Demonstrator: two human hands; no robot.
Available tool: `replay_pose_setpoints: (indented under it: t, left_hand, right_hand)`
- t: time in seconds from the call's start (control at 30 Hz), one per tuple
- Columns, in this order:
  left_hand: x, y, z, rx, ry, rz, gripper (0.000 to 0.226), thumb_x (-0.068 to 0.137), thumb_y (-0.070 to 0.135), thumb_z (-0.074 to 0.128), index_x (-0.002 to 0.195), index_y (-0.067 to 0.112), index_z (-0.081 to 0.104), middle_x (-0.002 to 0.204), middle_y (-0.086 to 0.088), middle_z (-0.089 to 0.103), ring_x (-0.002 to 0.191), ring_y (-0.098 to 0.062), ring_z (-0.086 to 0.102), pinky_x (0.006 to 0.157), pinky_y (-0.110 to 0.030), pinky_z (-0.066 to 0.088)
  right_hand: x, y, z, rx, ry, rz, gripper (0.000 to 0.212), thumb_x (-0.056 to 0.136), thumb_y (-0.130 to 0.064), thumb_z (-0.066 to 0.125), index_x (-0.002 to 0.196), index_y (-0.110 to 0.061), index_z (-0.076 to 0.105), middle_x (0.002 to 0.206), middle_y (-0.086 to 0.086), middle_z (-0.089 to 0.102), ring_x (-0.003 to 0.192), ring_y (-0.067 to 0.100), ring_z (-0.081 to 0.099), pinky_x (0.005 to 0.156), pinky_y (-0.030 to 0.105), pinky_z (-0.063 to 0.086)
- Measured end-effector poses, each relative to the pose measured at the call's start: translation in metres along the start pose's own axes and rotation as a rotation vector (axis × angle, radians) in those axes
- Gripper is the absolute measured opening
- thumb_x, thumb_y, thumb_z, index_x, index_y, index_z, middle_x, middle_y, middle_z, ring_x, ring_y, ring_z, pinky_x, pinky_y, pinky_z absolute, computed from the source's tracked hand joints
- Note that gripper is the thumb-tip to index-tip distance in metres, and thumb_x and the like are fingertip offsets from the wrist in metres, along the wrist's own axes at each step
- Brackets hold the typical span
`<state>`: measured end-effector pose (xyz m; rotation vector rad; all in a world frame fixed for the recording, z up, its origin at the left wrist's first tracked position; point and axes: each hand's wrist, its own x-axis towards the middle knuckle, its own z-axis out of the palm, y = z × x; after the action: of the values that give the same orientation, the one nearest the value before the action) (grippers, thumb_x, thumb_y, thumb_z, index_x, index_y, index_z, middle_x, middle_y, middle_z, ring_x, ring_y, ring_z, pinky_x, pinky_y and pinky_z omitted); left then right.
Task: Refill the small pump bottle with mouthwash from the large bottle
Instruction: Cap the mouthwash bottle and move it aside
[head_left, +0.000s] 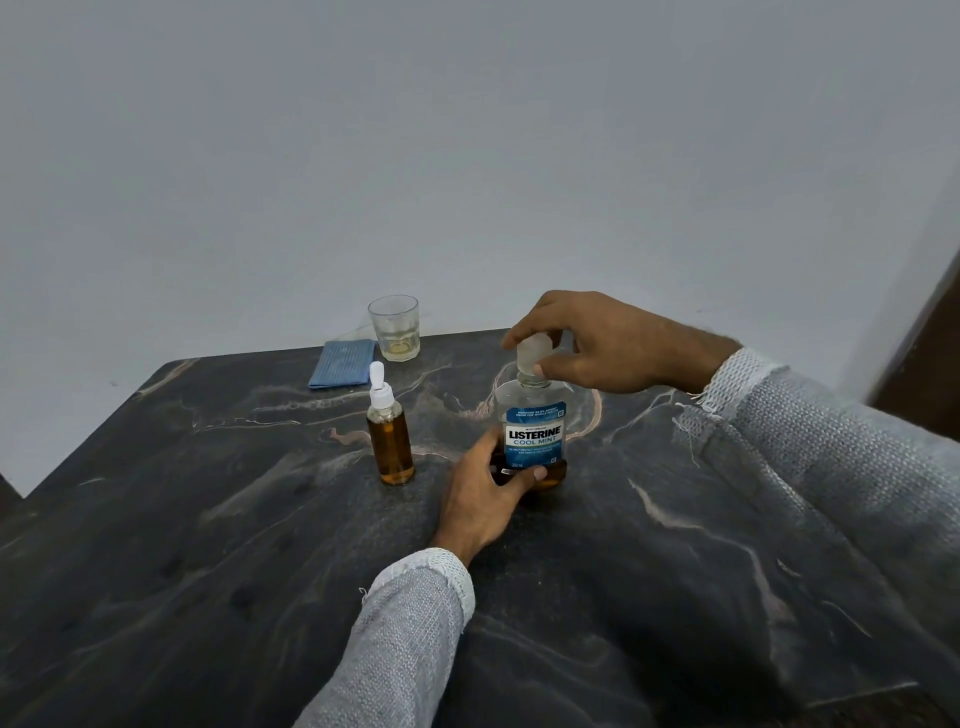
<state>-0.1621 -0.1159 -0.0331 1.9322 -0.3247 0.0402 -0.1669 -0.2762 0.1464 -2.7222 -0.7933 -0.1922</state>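
The large Listerine bottle (532, 431) is seen upright on the dark marbled worktop (675, 571), a little right of the middle of the view. Its label is turned toward the camera, and amber liquid shows only in its lowest part, the clear body above being see-through. Its pale cap (532, 353) is on the neck and is pinched from above by the right hand (597, 343), whose fingers are curled around the cap's far side while the thumb is pressed against its near lower edge. The base of the bottle is gripped by the left hand (485, 493), the thumb laid across the front below the label and the fingers wrapped round the left side; how far they reach behind cannot be told. Both wrists are covered by sleeves of a light grey knit.

The small pump bottle (390, 441) stands upright just to the left of the large bottle, apart from it and untouched by either hand. It is filled with amber liquid nearly to the shoulder, and its white pump head (379, 387) is fitted, with a white cap over the nozzle.

Farther back, near the worktop's far edge, a clear drinking glass (395, 327) is seen with a little yellowish liquid at the bottom. A folded blue cloth (343, 364) lies just to its left. A plain pale wall (415, 156) rises behind
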Motion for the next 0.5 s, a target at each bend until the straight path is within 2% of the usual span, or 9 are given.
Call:
replay_pose_setpoints:
  t: [0.17, 0.4, 0.5]
  left_hand:
    - [0.0, 0.0, 0.0, 0.011, 0.003, -0.006, 0.058, 0.083, 0.027, 0.074, 0.136, 0.026, 0.048, 0.134, 0.006, 0.059, 0.124, -0.012, 0.053, 0.106, -0.038, 0.045]
    - [-0.001, 0.0, 0.0, 0.026, -0.001, -0.012, 0.055, 0.083, 0.029, 0.073, 0.132, 0.029, 0.049, 0.133, 0.007, 0.059, 0.124, -0.011, 0.053, 0.105, -0.037, 0.045]
    - [-0.001, 0.001, 0.0, 0.022, -0.001, -0.009, 0.054, 0.083, 0.028, 0.073, 0.131, 0.029, 0.049, 0.132, 0.007, 0.059, 0.124, -0.011, 0.053, 0.106, -0.039, 0.045]
  right_hand:
    - [-0.005, 0.003, 0.005, 0.033, 0.056, 0.034, 0.033, 0.089, -0.026, 0.066, 0.122, -0.025, 0.061, 0.108, -0.004, 0.056, 0.096, 0.013, 0.057, 0.077, 0.018, 0.044]
    - [-0.004, 0.001, 0.009, -0.017, 0.102, 0.057, 0.036, 0.087, -0.036, 0.068, 0.119, -0.021, 0.061, 0.101, -0.004, 0.054, 0.088, 0.009, 0.053, 0.067, 0.01, 0.036]
    - [-0.003, -0.001, 0.011, -0.061, 0.12, 0.089, 0.04, 0.085, -0.044, 0.068, 0.114, -0.017, 0.061, 0.098, -0.005, 0.055, 0.086, 0.009, 0.051, 0.065, 0.013, 0.037]
